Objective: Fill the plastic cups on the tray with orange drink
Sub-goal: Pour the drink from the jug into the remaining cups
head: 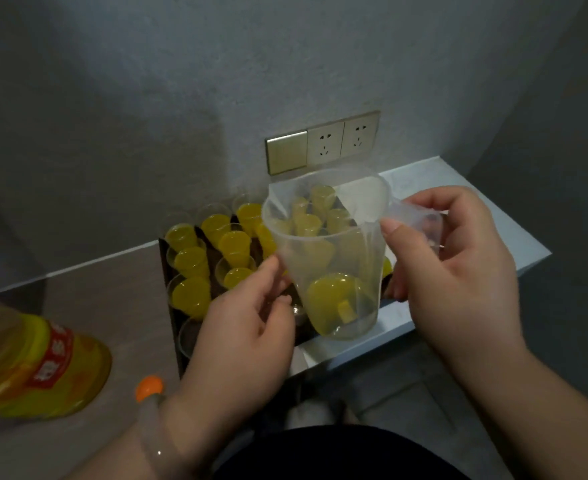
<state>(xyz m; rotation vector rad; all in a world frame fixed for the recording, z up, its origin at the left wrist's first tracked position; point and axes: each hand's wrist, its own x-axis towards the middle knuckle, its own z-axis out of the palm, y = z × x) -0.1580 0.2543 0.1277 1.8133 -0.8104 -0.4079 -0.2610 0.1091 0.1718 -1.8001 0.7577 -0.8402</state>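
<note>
Right hand (458,271) grips translucent jug (341,306) handle | left hand (247,323) relaxed, touching jug wall

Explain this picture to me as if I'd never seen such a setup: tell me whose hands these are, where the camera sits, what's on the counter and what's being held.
There is no machine here. These are a person's two bare hands, filmed by one wide-angle camera worn on the head, looking forward and down. The right hand grips the handle of a clear plastic jug, which holds only a little orange drink at its bottom. The left hand touches the jug's side with its fingertips. Behind the jug, a dark tray on the counter carries small plastic cups. Most are already filled, and at least one at the near left looks empty. At the lower left is a large, blurred bottle of the drink, with an orange cap on the counter nearby. On the wall above are wall sockets.
</note>
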